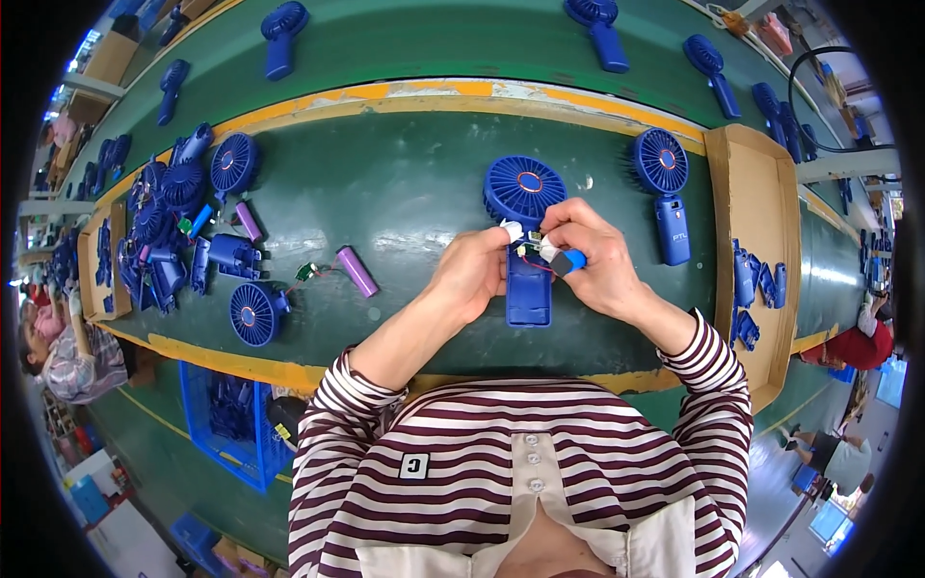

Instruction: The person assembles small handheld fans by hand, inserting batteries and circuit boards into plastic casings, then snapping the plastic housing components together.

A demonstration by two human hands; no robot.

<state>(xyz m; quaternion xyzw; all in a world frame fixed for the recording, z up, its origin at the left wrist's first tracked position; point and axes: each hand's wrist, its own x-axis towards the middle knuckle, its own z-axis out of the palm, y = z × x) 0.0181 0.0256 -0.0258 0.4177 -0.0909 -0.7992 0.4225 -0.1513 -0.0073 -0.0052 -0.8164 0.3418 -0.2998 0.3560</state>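
A blue handheld fan [526, 185] lies on the green table in front of me, its handle [529, 301] opened to show a hollow. My left hand [470, 274] wraps the fan's neck from the left, with a white cover on the thumb. From the right, my right hand [599, 260] pinches at a small circuit board [528, 248] with thin wires over the top of the handle. A blue battery [569, 261] sits under its fingers, beside the handle. Just what the right fingertips grip is partly hidden.
To the left lie a heap of blue fans and shells [164, 212], a separate fan [253, 315] and a purple battery [357, 272] wired to a board. Another fan [661, 183] and a cardboard tray [721, 197] are at right. Beyond runs a green belt [414, 48] carrying fans.
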